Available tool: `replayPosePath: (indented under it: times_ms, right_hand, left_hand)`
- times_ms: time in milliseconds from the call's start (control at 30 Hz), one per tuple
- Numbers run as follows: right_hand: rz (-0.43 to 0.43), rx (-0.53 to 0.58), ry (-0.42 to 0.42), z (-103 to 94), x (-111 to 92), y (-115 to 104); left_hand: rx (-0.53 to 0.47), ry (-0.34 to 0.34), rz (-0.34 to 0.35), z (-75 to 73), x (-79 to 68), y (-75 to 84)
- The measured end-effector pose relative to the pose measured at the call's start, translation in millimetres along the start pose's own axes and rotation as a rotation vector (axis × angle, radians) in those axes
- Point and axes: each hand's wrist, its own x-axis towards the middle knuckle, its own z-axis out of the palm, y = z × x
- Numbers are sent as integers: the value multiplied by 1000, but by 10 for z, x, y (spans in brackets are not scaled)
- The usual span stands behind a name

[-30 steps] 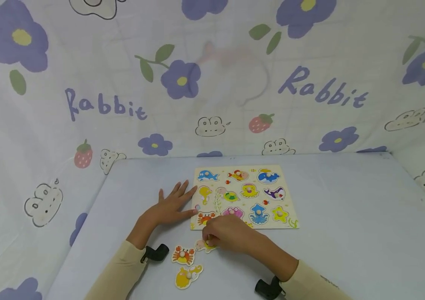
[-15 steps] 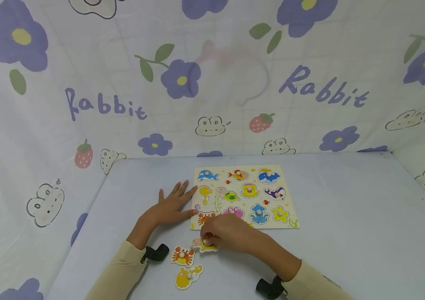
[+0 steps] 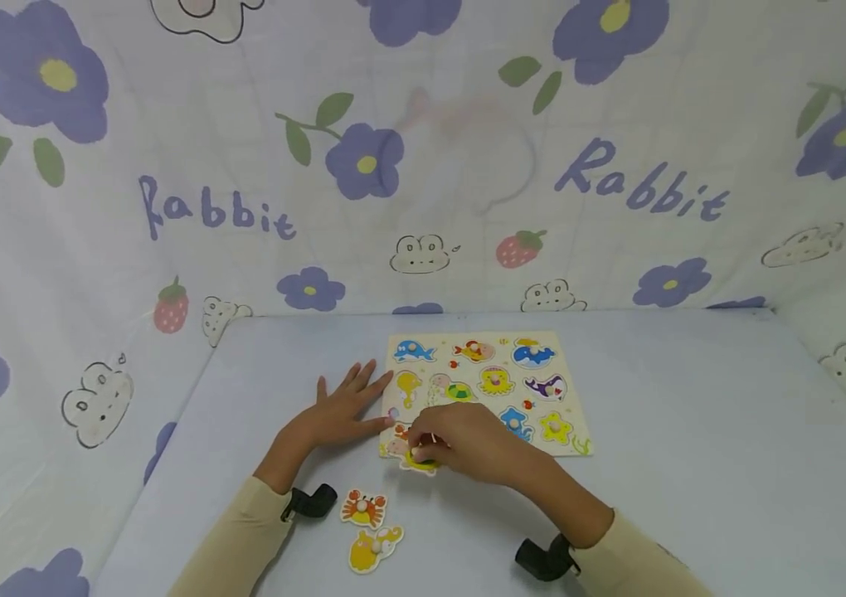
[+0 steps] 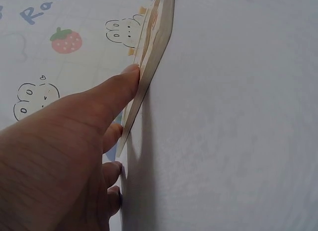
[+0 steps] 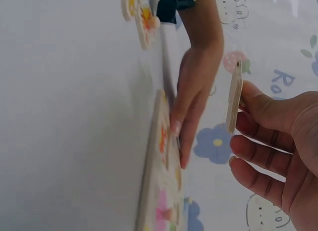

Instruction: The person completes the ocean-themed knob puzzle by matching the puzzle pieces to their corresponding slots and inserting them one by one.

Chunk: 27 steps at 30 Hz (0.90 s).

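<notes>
Just over the near edge of the wooden puzzle board, my right hand pinches a turtle puzzle piece by its knob. In the right wrist view the piece shows edge-on, held off the table, with the other fingers loosely bent. My left hand lies at the board's left side with fingers spread; its thumb and fingertips touch the edge, as the left wrist view also shows. Printed pictures without knobs mark the seahorse, turtle and crab spots; my right hand covers part of the lower row.
On the white table in front of the board lie a crab puzzle piece and a seahorse puzzle piece, close together. Knobbed pieces, including a squid and a starfish, sit in the board. A printed curtain hangs behind the table.
My right hand has raised the turtle piece from beside the crab piece and carried it away from me to the board's near edge. My left hand stays in place.
</notes>
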Motion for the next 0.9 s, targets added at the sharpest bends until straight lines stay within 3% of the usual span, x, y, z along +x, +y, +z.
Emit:
replayPosePath:
  times_ms: [200, 400, 900]
  right_hand:
    - [13, -90, 56, -230, 46, 81]
    - [55, -163, 40, -394, 140, 224]
    - [161, -236, -96, -351, 430, 700]
  left_hand:
    - [-9, 8, 0, 13, -4, -25]
    - [-26, 2, -4, -7, -22, -16]
    - [-28, -16, -7, -19, -13, -24]
